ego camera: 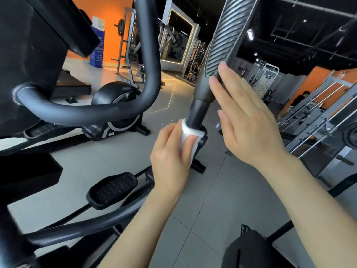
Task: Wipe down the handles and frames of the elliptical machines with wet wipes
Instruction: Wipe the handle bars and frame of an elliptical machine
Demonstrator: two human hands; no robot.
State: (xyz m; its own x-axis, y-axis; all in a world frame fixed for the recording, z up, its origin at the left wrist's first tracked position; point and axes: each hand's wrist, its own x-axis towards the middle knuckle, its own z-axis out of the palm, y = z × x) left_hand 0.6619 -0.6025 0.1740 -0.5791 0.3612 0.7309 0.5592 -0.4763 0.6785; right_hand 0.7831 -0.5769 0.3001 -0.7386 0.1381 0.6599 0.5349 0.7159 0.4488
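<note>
Two hands, left [171, 151] pinching one wet wipe [188, 132] round handle post [199, 111], right [249, 120] spread flat.

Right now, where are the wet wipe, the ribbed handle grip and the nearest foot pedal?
wet wipe [190, 132]: head view, on the white fold wrapped round the pole.
ribbed handle grip [229, 29]: head view, on its grooved face.
foot pedal [113, 188]: head view, on the studded tread.

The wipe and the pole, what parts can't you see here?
Head view:
- wipe: mostly hidden by the left hand gripping it.
- pole: far side hidden; its bottom is covered by the wipe.
- handle: top cut off by the upper edge.
- right hand: palm faces away.
</note>
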